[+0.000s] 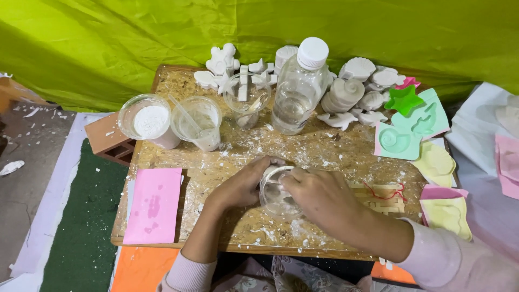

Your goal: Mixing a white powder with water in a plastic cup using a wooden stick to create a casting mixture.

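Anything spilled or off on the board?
Yes: white powder and flakes are scattered across the board, thickest around the clear cup both hands hold, and some on the floor at left. A brick juts from under the board's left edge.

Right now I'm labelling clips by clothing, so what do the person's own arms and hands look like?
Both hands are bare: no gloves, and no rings or watch that I can see. The left hand comes out of a pale pink sleeve with a ribbed cuff. The right hand comes out of a looser pale pink sleeve that ends at the wrist. No markings show on either sleeve.
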